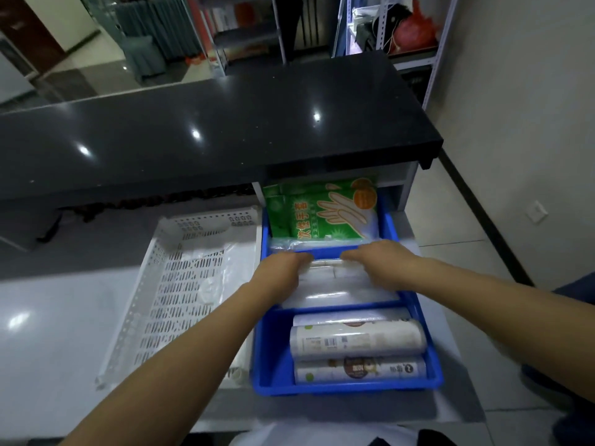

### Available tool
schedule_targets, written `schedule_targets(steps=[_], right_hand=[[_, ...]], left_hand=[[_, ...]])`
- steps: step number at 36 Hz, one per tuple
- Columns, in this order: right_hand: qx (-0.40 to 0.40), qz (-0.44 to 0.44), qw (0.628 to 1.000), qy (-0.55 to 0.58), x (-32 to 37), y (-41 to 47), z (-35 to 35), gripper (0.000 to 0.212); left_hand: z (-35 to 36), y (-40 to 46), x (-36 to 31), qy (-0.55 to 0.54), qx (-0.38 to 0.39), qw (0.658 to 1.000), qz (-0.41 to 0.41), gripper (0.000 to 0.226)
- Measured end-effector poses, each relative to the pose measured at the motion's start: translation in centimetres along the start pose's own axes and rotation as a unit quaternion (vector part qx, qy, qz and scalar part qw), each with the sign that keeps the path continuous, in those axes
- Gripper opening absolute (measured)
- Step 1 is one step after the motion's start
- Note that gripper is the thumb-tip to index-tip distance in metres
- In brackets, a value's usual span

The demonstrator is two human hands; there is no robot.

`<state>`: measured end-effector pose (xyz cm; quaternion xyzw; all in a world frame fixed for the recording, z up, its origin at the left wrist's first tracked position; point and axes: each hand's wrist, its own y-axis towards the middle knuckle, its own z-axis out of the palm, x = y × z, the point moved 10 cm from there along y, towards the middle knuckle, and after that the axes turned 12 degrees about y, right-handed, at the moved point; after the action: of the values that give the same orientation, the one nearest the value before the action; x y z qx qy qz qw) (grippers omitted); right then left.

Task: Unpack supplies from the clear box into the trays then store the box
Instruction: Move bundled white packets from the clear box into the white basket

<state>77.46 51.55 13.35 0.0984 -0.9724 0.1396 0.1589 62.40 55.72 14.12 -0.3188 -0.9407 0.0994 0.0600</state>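
Note:
A blue divided tray [269, 355] stands on the white desk. Its far compartment holds green glove packs [325, 209]. The near compartment holds three paper-wrapped rolls [355, 341] lying side by side. In the middle compartment lies a stack of clear plastic packets [338, 284]. My left hand [280, 273] and my right hand [376, 257] both rest on the far end of that stack, fingers curled over its edge at the divider. Whether they grip it or only press on it is not clear. A white perforated tray [151, 284] sits to the left with clear plastic in it.
A black counter top [209, 130] overhangs the far end of the blue tray. The white desk [48, 317] extends left. Metal shelving [399, 33] stands at the back right, and tiled floor lies to the right.

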Motion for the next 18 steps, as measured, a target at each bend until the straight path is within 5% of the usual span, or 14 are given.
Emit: schedule_targets(steps=[7,14,18], right_hand=[[0.067,0.033,0.994,0.076,-0.9,0.7,-0.5,0.064],[-0.086,-0.002,0.996,0.031,-0.2,-1.0,-1.3,0.053],[-0.091,0.039,0.995,0.018,-0.5,-2.6,0.4,0.061]], left_hand=[[-0.1,0.6,0.6,-0.080,0.121,0.989,0.012,0.052],[-2.5,-1.2,1.0,-0.040,-0.110,0.993,-0.017,0.050],[-1.4,-2.8,0.1,-0.025,-0.135,0.990,-0.016,0.057]])
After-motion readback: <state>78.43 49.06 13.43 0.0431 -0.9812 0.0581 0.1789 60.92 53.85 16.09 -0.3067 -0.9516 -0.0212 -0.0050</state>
